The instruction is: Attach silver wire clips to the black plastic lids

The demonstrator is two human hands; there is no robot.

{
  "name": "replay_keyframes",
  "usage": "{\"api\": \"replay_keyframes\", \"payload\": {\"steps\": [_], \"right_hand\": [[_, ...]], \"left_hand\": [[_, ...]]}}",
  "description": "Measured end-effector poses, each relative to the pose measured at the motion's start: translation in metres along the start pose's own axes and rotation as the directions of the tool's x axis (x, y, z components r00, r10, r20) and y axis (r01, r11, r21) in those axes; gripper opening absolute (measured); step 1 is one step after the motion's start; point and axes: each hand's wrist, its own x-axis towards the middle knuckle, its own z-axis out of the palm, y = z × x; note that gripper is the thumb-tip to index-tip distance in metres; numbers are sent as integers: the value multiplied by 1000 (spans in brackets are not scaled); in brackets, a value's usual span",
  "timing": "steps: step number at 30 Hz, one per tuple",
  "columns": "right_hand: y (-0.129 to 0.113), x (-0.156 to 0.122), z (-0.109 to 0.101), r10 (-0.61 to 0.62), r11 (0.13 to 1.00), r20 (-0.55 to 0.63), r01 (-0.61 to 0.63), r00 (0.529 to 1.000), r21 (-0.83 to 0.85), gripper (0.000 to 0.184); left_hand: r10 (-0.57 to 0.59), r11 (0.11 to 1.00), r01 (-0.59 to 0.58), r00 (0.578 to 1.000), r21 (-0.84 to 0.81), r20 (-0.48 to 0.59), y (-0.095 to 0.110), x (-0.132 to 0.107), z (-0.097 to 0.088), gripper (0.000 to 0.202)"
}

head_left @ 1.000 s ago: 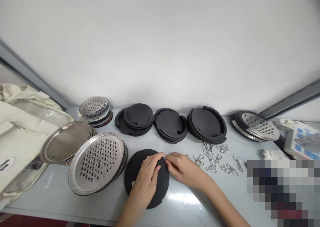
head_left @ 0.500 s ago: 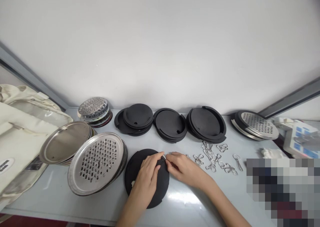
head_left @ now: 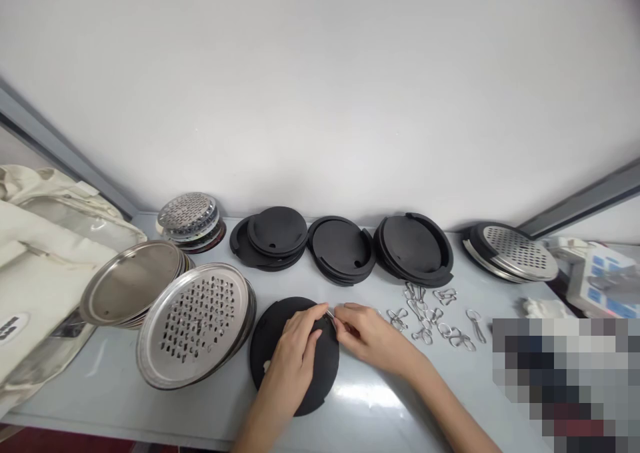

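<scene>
A round black disc (head_left: 320,390) with a small notch in its lower right rim sits at the front middle of the table. My left hand (head_left: 295,353) lies across it, fingers together and reaching to its upper right edge, holding it there. My right hand (head_left: 365,336) is closed in a pinch at that same edge. Between its fingertips a small metal wire clip (head_left: 329,314) shows in part; the rest is hidden by the fingers. Several similar wire clips (head_left: 423,316) lie loose just right of my right hand.
Stacks of black round discs (head_left: 343,246) line the wall. Left stand a stack of metal grater plates (head_left: 197,320), plain metal plates (head_left: 133,283) and smaller graters (head_left: 187,213). Another grater stack (head_left: 520,250) is far right, near a power strip (head_left: 605,273). A cream bag (head_left: 45,273) covers the left end.
Both hands stay at the disc's upper right edge with almost no movement. The whole view has shifted very slightly.
</scene>
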Motion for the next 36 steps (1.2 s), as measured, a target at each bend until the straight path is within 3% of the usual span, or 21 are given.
{"api": "replay_keyframes", "payload": {"steps": [8, 16, 23, 36], "right_hand": [[1, -3, -10, -4, 1000, -20, 4, 1000, 4, 23], [0, -1, -3, 35, 997, -82, -40, 996, -59, 26], [1, 1, 4, -32, 996, -1, 32, 999, -79, 24], [-2, 1, 0, -61, 994, 22, 63, 998, -87, 24]], "left_hand": [[45, 999, -45, 999, 10, -12, -2, -1, 1, 41], [55, 998, -53, 997, 34, -46, -4, -2, 2, 38], [57, 998, -55, 997, 33, -59, -3, -1, 1, 38], [108, 989, -107, 994, 101, -1, -1, -1, 1, 42]]}}
